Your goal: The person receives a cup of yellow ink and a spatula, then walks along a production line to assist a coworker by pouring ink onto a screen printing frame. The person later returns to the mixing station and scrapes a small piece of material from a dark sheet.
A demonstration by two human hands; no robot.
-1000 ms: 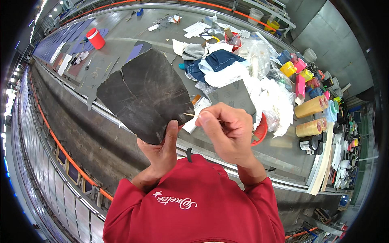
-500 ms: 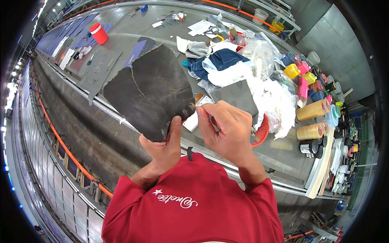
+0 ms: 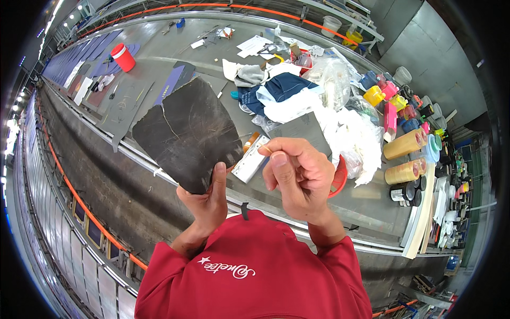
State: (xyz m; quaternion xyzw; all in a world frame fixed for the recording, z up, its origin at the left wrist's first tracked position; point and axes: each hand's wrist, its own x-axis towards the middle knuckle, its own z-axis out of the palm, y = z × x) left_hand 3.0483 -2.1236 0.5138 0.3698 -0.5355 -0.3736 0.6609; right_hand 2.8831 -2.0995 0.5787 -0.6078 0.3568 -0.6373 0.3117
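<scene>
My left hand (image 3: 208,201) grips the lower corner of a dark, stiff sheet (image 3: 186,133), thumb on top and fingers beneath. The sheet is tilted up, with a ragged far-left edge, a pale crack-like line and scuffs. Just right of it, my right hand (image 3: 300,178) is pinched, thumb against forefinger, on a thin pale sliver (image 3: 266,149) whose kind I cannot make out. A gap separates this hand from the sheet. Between them, on the table, lies a white block-like piece (image 3: 249,162) beside a brown item.
Cloths (image 3: 284,87), clear plastic bags and a grey square sheet (image 3: 303,132) crowd the table ahead. A red bowl (image 3: 340,175) is partly hidden behind my right hand. Tape rolls (image 3: 404,144) and colourful pots stand right; a red cup (image 3: 123,57) stands far left.
My right hand has drawn back from the sheet's edge, slightly right and nearer me, with the sliver pinched. The sheet in my left hand has dropped a little lower and left.
</scene>
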